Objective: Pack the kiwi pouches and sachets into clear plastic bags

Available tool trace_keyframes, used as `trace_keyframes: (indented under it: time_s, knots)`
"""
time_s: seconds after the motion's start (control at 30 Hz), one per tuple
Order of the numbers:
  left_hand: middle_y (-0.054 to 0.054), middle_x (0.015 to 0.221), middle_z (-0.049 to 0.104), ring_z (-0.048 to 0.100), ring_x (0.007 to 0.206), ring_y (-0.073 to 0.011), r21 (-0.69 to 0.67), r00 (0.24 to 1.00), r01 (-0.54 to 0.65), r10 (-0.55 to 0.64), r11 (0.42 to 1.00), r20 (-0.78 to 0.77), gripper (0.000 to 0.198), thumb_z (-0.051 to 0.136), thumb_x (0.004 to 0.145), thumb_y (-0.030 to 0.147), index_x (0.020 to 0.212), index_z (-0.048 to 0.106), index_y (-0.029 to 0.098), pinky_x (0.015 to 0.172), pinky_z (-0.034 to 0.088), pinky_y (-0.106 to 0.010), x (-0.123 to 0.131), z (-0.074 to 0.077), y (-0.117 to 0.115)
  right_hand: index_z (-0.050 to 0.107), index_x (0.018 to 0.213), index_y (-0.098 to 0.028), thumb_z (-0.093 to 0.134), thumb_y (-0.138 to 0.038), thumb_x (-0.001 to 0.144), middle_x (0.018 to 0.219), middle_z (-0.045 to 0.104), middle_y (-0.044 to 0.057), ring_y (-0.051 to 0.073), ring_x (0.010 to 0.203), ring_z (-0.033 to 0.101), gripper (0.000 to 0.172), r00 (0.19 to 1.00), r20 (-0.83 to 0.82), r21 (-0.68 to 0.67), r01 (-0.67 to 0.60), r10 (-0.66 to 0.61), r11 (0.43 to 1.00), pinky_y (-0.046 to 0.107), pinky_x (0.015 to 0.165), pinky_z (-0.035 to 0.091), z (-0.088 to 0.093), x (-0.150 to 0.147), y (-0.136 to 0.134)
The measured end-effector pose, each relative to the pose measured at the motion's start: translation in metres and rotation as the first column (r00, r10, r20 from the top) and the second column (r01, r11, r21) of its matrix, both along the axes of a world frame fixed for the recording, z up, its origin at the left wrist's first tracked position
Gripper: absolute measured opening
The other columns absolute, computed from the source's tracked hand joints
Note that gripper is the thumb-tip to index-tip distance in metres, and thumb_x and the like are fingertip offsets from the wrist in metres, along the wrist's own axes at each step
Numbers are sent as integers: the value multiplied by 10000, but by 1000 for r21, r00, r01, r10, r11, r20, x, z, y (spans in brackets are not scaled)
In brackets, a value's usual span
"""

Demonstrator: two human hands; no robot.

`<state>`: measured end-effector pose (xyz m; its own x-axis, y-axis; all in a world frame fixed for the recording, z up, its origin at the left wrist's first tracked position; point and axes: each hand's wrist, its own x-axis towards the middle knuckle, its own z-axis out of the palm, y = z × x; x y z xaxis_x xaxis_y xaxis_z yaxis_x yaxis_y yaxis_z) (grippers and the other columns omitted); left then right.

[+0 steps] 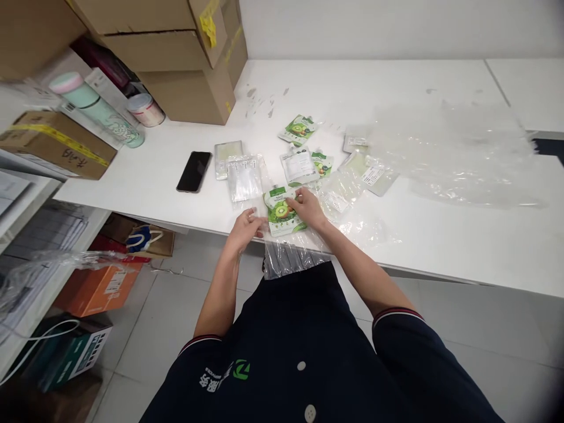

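A green and white pouch point(282, 214) printed with kiwi fruit lies at the table's front edge. My right hand point(309, 208) grips its right side, thumb on the printed front. My left hand point(245, 230) is at the left, its fingers closed on the edge of a clear plastic bag point(293, 258). That bag hangs over the table edge towards my lap; whether the pouch is inside it or on top, I cannot tell. Just behind are more pouches, one kiwi side up point(299, 129) and one showing its white back point(299, 166). A stack of small clear bags point(245, 179) lies left of them.
A black phone point(194, 171) lies to the left. Cardboard boxes point(185, 94), a mint bottle point(99, 111) and a tin point(146, 110) stand at the back left. Labelled flat packs point(374, 174) and a large clear plastic sheet point(453, 153) spread over the right.
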<state>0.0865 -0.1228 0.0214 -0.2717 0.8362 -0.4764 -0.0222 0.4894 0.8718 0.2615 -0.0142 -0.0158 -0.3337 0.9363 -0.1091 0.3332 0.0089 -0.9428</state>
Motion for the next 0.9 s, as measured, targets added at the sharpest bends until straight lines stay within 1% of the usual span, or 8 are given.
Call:
trace_keyframes:
  time_s: [0.1,0.2,0.33,0.43,0.53,0.73,0.8,0.9]
  knots:
    - [-109,978,707,640,668,-133,18,999,5,-5,1000,32,580,715,781,367,1252,520,90,538,490,-236,-2,1,1,464,835,-231,644,-421,812,701,636,-17,181,693,648,262,992,-117,-105,-47,35,993,300,616,501,6,1,0]
    - [-79,888,711,619,628,-119,55,997,60,-62,997,36,507,751,729,506,1026,607,121,506,465,-213,-4,-1,3,468,853,-224,612,-415,841,762,669,9,188,727,666,239,984,-168,-181,-91,61,979,303,632,515,10,-5,-4]
    - [-52,821,710,640,650,-143,70,999,48,-47,996,-10,580,805,627,577,957,608,142,494,452,-209,-4,-7,5,494,928,-204,577,-426,890,824,662,54,227,800,641,240,973,220,11,-68,64,998,351,704,502,18,-13,-10]
    - [-26,753,691,631,605,-146,82,995,19,-10,996,-100,560,824,608,559,920,606,148,487,455,-225,-3,-12,6,532,994,-172,542,-456,924,970,642,133,281,929,616,292,842,538,154,-149,43,977,388,754,489,29,-15,-16]
    - [-3,695,664,598,549,-132,103,987,18,-2,994,-161,511,827,617,532,868,603,148,490,459,-239,-2,-17,8,552,1057,-151,531,-443,945,1114,598,169,280,978,606,314,762,646,177,-203,41,963,369,769,482,38,-14,-23]
    - [-46,888,721,676,788,-172,125,972,44,-13,991,-235,486,793,665,482,973,649,135,689,537,-276,-4,-16,12,584,1200,-153,522,-366,968,1139,585,148,235,897,619,320,795,572,124,-329,203,936,336,782,480,39,-8,-32]
    - [-50,893,718,671,807,-178,110,939,53,-12,992,-342,453,773,690,464,980,660,136,693,535,-276,-1,-7,11,631,1160,-159,498,-403,980,1113,575,142,228,929,610,331,826,503,111,-354,255,929,334,833,478,41,-4,-35]
    - [-41,905,697,655,814,-168,161,907,101,-25,982,-419,423,732,751,448,1046,669,152,699,540,-268,13,16,9,668,1063,-161,367,-553,1001,996,587,126,240,1007,574,498,876,358,103,-382,324,918,346,876,472,47,5,-37]
